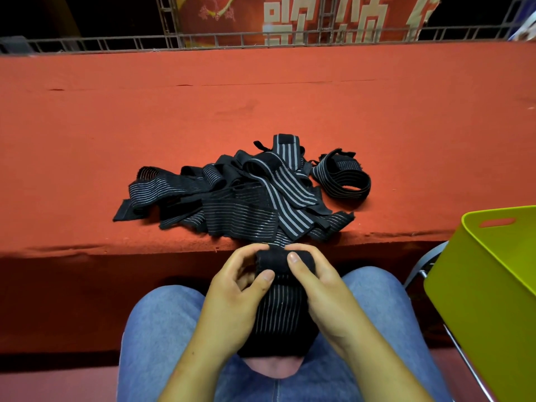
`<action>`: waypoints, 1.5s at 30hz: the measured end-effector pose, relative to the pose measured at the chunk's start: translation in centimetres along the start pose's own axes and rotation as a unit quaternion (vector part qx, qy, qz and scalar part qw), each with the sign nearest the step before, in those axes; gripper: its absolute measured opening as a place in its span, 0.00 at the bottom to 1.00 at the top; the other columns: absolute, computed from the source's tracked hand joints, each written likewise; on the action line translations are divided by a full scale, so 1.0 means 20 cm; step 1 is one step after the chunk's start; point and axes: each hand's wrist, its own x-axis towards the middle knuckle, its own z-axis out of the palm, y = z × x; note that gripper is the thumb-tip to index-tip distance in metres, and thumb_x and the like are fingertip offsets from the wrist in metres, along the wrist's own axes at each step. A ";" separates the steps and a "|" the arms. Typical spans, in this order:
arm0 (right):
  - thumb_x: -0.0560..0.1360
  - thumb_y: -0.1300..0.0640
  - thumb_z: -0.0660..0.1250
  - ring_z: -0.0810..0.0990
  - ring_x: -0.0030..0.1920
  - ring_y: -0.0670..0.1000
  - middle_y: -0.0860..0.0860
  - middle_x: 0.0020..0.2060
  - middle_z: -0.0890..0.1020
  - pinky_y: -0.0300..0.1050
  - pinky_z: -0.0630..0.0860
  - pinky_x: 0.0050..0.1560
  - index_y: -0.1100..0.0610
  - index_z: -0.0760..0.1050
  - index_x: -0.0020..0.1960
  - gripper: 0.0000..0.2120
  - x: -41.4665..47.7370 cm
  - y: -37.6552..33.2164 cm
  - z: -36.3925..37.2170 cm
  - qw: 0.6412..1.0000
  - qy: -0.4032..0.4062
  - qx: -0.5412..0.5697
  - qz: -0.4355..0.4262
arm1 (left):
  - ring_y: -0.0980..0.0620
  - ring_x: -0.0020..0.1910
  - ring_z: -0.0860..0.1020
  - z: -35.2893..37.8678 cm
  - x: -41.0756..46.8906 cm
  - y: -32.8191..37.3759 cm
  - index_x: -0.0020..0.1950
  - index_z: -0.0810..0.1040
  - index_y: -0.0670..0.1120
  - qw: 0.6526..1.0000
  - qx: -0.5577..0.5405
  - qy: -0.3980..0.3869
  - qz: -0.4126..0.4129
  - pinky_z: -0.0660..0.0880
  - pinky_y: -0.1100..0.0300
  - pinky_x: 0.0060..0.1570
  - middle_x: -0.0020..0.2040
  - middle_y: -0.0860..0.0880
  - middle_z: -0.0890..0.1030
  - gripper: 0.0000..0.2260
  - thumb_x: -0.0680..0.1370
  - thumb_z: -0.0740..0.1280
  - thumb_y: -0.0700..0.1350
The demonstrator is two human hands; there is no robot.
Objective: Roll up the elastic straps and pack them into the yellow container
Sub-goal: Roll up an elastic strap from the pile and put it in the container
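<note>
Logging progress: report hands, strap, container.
Left hand, right hand pinching strap, roll just started. Pile of straps on red ledge. Yellow container at right, path clear.

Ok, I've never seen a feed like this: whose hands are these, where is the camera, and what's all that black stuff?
There is no machine here: a person works with bare hands. The one picture comes from a camera worn on the person's head, looking down over the lap. The left hand and right hand both grip one black striped strap. Its top end is rolled up and the rest hangs between the knees. A pile of loose straps lies on the red cloth surface. At the right stands the yellow container, tilted.
</note>
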 end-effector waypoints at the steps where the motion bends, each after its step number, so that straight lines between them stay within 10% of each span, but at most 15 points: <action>1: 0.74 0.36 0.70 0.83 0.63 0.51 0.50 0.58 0.87 0.61 0.74 0.72 0.44 0.82 0.58 0.17 0.00 0.00 0.00 1.000 -0.005 0.010 0.008 | 0.52 0.62 0.83 0.00 0.00 0.00 0.64 0.80 0.50 1.000 0.004 0.002 0.005 0.76 0.56 0.65 0.60 0.51 0.85 0.19 0.79 0.70 0.31; 10: 0.68 0.35 0.71 0.83 0.62 0.56 0.52 0.54 0.87 0.65 0.74 0.71 0.44 0.83 0.53 0.19 0.01 0.02 0.01 0.999 0.005 0.043 0.004 | 0.55 0.63 0.81 -0.01 -0.01 0.01 0.62 0.82 0.53 0.999 0.047 -0.017 0.013 0.75 0.57 0.65 0.61 0.56 0.84 0.21 0.77 0.71 0.30; 16: 0.72 0.42 0.71 0.83 0.62 0.56 0.52 0.56 0.86 0.64 0.74 0.71 0.42 0.81 0.55 0.13 0.00 0.03 0.00 0.999 0.002 0.031 -0.005 | 0.59 0.60 0.82 0.00 -0.01 0.01 0.65 0.81 0.53 0.999 -0.014 -0.019 -0.040 0.76 0.61 0.59 0.60 0.53 0.85 0.16 0.77 0.74 0.49; 21: 0.74 0.48 0.69 0.84 0.59 0.50 0.49 0.56 0.86 0.55 0.77 0.68 0.41 0.80 0.58 0.13 -0.02 0.01 0.01 0.999 -0.036 0.018 -0.014 | 0.59 0.69 0.77 0.03 0.00 -0.04 0.70 0.77 0.62 0.995 -0.017 -0.008 -0.096 0.69 0.49 0.74 0.67 0.57 0.81 0.20 0.81 0.61 0.67; 30: 0.85 0.47 0.64 0.82 0.61 0.39 0.38 0.58 0.85 0.45 0.73 0.68 0.32 0.74 0.61 0.10 -0.03 -0.02 0.04 0.997 -0.053 -0.047 -0.011 | 0.78 0.64 0.72 0.07 -0.02 -0.02 0.78 0.65 0.64 0.997 -0.001 0.002 -0.077 0.65 0.69 0.65 0.60 0.78 0.76 0.27 0.77 0.56 0.63; 40: 0.85 0.51 0.65 0.81 0.65 0.42 0.42 0.62 0.84 0.51 0.73 0.74 0.33 0.76 0.64 0.14 -0.02 0.00 0.02 0.999 -0.024 -0.023 0.022 | 0.63 0.71 0.74 0.02 -0.02 -0.01 0.79 0.67 0.57 0.998 0.038 -0.034 -0.039 0.69 0.56 0.75 0.70 0.61 0.78 0.28 0.79 0.66 0.54; 45: 0.75 0.37 0.70 0.83 0.63 0.45 0.44 0.59 0.86 0.56 0.75 0.72 0.33 0.78 0.61 0.14 -0.01 0.02 0.03 0.999 -0.009 -0.007 0.044 | 0.54 0.67 0.80 0.01 -0.02 -0.01 0.74 0.73 0.56 0.998 0.040 -0.039 -0.025 0.73 0.51 0.70 0.65 0.53 0.83 0.21 0.81 0.67 0.44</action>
